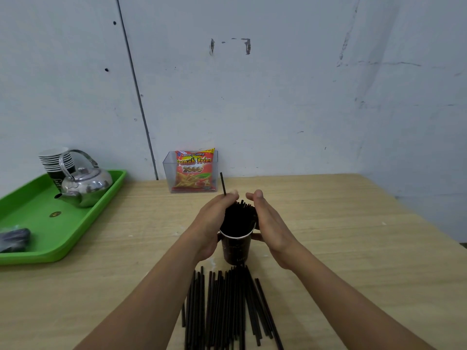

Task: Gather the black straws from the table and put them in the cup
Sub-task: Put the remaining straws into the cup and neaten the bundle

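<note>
A dark paper cup (pixel 237 250) with a white rim stands mid-table, packed with a bundle of black straws (pixel 238 218). My left hand (pixel 212 221) cups the bundle's left side, and its fingertips pinch a single straw (pixel 223 184) that sticks up above the rest. My right hand (pixel 269 223) lies flat against the bundle's right side, fingers straight, thumb near the cup rim. Several more black straws (pixel 227 306) lie side by side on the table just in front of the cup, between my forearms.
A green tray (pixel 48 221) at the left holds a steel kettle (pixel 83 184), stacked paper cups (pixel 56 160) and a dark wrapped bundle (pixel 14 238). A clear box with a red snack bag (pixel 193 171) stands against the wall behind the cup.
</note>
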